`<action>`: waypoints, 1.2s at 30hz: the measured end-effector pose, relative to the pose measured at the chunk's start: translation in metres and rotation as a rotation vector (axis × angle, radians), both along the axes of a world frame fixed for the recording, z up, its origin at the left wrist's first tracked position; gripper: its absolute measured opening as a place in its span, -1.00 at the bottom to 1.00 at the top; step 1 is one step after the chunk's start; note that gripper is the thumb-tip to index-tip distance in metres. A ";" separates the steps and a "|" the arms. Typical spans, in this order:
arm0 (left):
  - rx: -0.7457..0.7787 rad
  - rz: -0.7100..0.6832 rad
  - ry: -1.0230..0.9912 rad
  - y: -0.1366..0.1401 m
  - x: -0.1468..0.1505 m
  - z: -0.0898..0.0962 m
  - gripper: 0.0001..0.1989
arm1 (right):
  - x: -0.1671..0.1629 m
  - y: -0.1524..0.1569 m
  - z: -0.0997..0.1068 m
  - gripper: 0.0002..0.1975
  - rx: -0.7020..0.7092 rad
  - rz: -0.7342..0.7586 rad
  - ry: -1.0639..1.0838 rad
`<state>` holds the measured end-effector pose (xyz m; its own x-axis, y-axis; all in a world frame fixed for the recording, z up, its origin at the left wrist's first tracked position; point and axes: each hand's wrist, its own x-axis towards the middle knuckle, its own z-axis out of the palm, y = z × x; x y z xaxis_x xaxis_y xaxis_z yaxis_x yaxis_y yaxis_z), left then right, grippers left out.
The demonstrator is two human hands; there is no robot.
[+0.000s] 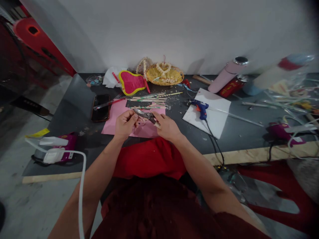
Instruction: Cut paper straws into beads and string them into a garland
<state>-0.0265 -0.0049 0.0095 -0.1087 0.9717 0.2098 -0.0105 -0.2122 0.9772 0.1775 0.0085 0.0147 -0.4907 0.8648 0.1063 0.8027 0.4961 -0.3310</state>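
My right hand [167, 127] is wrapped round a pair of pruning shears [149, 115], whose blades point left toward my other hand. Close to the blade tips, my left hand [126, 125] is pinched; whatever lies between its fingers is too small to make out. Under both hands is a sheet of pink paper [112, 120], with small pale pieces [144, 120] just below the shears. Beyond the blades lie several thin printed sticks [147, 99] among crumbs and chips.
A wicker basket [179, 79] holds beaded items. A heart-like pink pad [132, 83] and a phone [100, 108] are at left. On the right are a glue gun [201, 108] on a white board [220, 124], a pink flask [228, 73], a red can [233, 85] and trailing cords.
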 end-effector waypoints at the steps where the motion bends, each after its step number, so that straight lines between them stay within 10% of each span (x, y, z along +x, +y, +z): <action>1: 0.003 -0.001 0.010 0.000 0.000 -0.001 -0.85 | 0.000 0.000 0.000 -0.41 -0.004 -0.007 -0.001; 36: -0.011 -0.041 -0.001 -0.004 -0.005 0.003 -0.83 | 0.002 0.000 0.011 -0.29 -0.003 0.055 -0.055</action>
